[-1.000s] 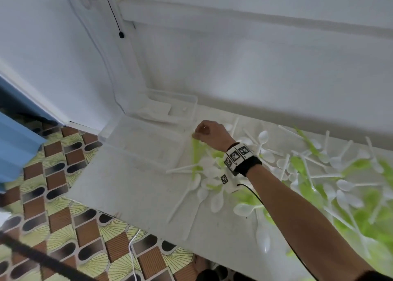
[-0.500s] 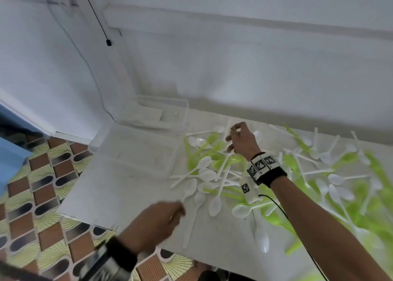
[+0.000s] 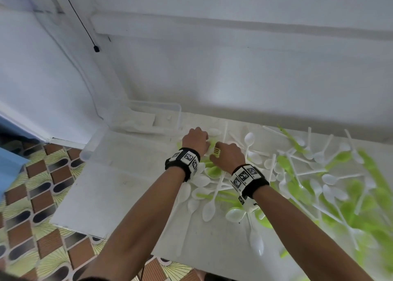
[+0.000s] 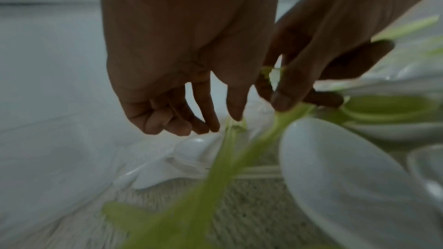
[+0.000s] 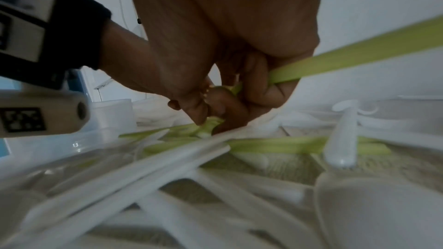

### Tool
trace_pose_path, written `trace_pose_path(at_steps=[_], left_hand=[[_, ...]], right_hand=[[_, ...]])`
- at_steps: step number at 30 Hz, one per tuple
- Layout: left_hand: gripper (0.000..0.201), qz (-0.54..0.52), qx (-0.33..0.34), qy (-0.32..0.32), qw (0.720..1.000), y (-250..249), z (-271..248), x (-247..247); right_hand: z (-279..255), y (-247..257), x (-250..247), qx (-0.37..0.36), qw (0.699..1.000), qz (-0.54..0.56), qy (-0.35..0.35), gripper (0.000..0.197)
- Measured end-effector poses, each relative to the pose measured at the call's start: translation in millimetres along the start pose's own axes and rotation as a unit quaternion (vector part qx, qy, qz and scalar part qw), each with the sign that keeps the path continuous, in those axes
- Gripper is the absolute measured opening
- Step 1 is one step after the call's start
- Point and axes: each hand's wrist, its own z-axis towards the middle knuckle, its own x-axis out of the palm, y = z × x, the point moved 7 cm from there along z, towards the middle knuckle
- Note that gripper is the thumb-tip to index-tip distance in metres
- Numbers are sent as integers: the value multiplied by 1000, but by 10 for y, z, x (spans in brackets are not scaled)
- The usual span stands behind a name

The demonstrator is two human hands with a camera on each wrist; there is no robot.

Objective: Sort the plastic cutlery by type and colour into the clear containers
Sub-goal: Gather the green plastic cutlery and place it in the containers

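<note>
White and green plastic cutlery (image 3: 297,174) lies in a heap across the white table (image 3: 110,195). My right hand (image 3: 227,156) is at the heap's left end and grips a green fork (image 3: 217,151); its long handle (image 5: 359,60) runs through the curled fingers. Right beside it is my left hand (image 3: 195,140), whose index fingertip (image 4: 236,115) touches the end of a green handle (image 4: 227,149) on the pile, the outer fingers curled in. Two clear containers stand just left of the hands: one (image 3: 170,107) by the wall, one (image 3: 93,144) in front of it.
The wall rises directly behind the table. The table's left and front edges drop to a patterned tiled floor (image 3: 38,195). A black cable (image 3: 85,29) hangs down the wall corner. White spoons (image 3: 208,208) lie under my forearms.
My left hand has come up from the table's front edge to the pile beside my right hand. My right hand drew back slightly toward me, still in the green pieces.
</note>
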Motion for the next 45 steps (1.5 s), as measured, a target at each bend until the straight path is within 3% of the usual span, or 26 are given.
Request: trace_pose_path(at_steps=[5,8,12,16,20,22,24,26,29,32,36,40,45], left_hand=[[20,-11,-20,21,1000,-18,90,84],[21,-95,-46,49,993,81,101,56],[27,-225,-59,38,972,264,83,-228],[19,-273,-44,14,961,365,-119,-598],[12,-377,-81,5,923,526,-432,-722],[18,-394,-93,22,914,563,-592,-682],[28,-374,-88,33,923,560,-747,-615],[24,-322,-56,18,945,507,-923,-556],[13,-257,51,-5,965,235,-1241,-400],[27,-169,116,35,978,-116,-1491,-51],[49,-40,121,78,989,-282,-1579,361],[31,-49,96,65,992,-177,-1541,394],[21,-77,39,31,996,-11,-1547,274]], right_hand=[[-11,-121,-62,15,999,42,15,43],[32,-215,-101,38,992,110,42,31],[75,-246,-304,47,975,213,31,32],[150,-359,-504,48,966,252,3,17],[177,-498,-641,20,972,234,-16,22],[154,-521,-672,-1,979,203,-14,20],[117,-566,-677,-7,978,208,-17,22],[71,-629,-686,-11,971,236,-31,25],[-49,-690,-653,-25,961,274,-26,24],[-172,-694,-654,-43,947,316,-29,21],[-315,-803,-690,-3,928,368,-67,10],[-491,-863,-687,34,952,297,-64,26],[-734,-722,-256,-88,988,92,84,25]])
